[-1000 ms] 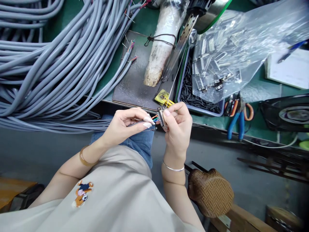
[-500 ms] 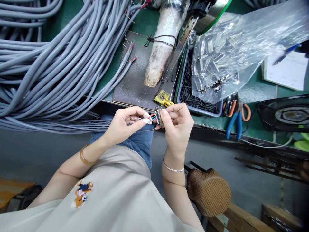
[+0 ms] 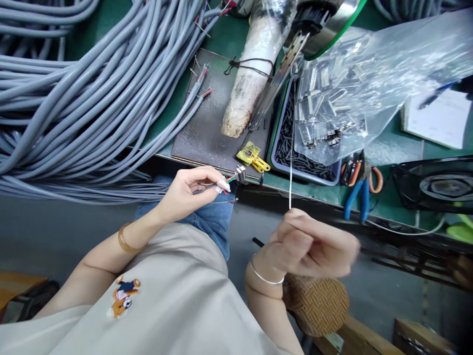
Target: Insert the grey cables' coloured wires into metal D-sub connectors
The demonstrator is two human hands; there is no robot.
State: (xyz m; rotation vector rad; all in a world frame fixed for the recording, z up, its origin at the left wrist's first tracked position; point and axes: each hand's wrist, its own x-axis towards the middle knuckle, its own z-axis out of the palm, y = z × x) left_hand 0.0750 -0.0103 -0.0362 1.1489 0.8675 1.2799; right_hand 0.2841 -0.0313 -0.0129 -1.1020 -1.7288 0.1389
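My left hand (image 3: 201, 190) pinches the thin coloured wires (image 3: 232, 178) of a grey cable just behind a small metal multi-pin connector (image 3: 240, 173). That connector sticks out past my fingertips at the bench edge. A bare-ended wire (image 3: 233, 200) hangs just below it. My right hand (image 3: 312, 244), slightly blurred, is off to the right above a stool, its fingers closed on a strand of solder wire (image 3: 290, 182). The strand runs taut and upward across the parts tray, toward the spool (image 3: 342, 29) with a green rim.
Thick bundles of grey cable (image 3: 92, 98) cover the bench's left. On a dark board (image 3: 207, 133) are a white wrapped object (image 3: 246, 88) and a yellow clip (image 3: 254, 158). Rightward stand a tray of black sleeves (image 3: 286, 148), a bag of connector shells (image 3: 332, 98), pliers (image 3: 358, 195) and a fan (image 3: 439, 182).
My right hand has left the connector and moved right and toward me, drawing the solder wire along. My left hand has stayed nearly in place with the wires.
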